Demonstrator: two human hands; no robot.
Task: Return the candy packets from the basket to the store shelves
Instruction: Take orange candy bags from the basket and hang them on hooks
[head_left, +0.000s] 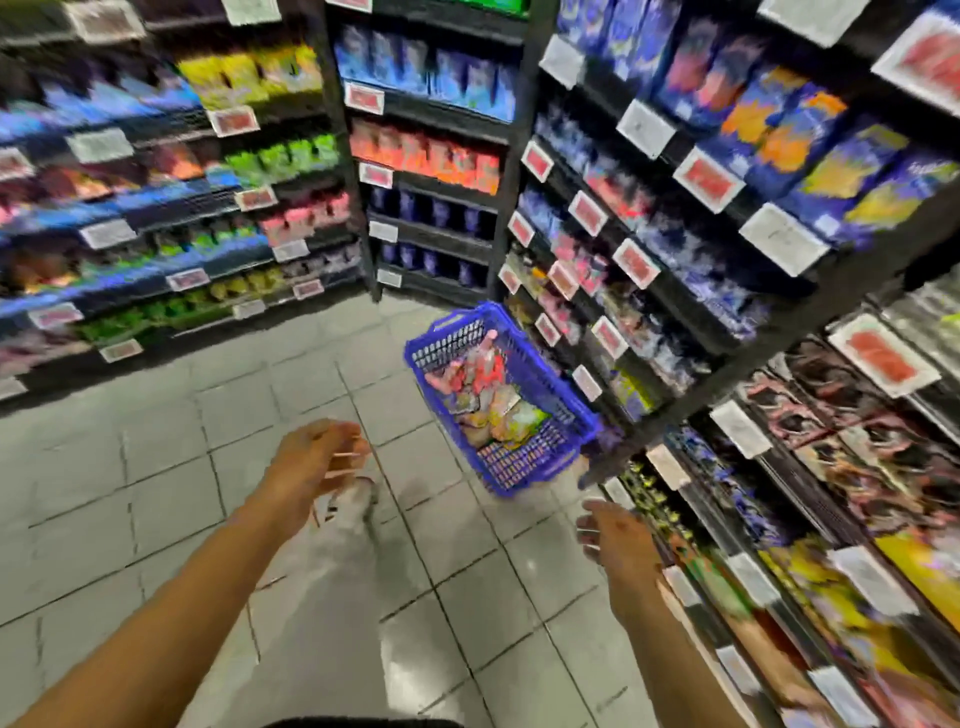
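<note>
Presently, step in hand: judged as the approach to the basket; no packet is held.
Basket: blue perforated plastic basket (540, 395) stands on the grey tiled floor (156, 467), just beside the right-hand dark store shelves (727, 332).
Packets: mixed coloured candy packets (483, 395) lie heaped inside.
Left hand (317, 462): released, fingers loose, empty.
Right hand (613, 540): released, empty, near the lower shelves.
Next move: reach in and grasp one packet, then match it to its shelf; blur hides the labels.
</note>
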